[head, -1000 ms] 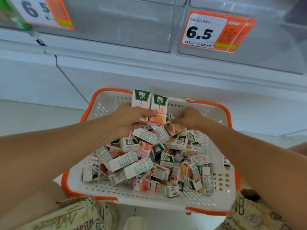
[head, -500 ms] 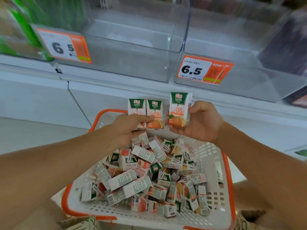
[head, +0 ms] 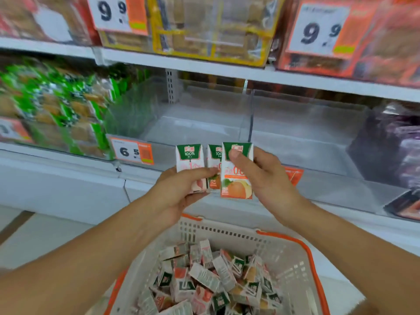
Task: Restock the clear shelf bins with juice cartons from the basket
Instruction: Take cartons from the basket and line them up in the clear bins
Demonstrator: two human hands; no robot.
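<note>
Left hand pinching two upright cartons side by side, thumb across their fronts. Right hand pinching a third carton, thumb on its green top, just overlapping the pair. All three held before the empty clear bin, above the basket. Best lifted over the front wall, kept upright, labels forward, set at the back first.

Two upright juice cartons gripped in left hand, one orange carton in right hand. Clear bins just beyond hands; basket of loose cartons below.
</note>
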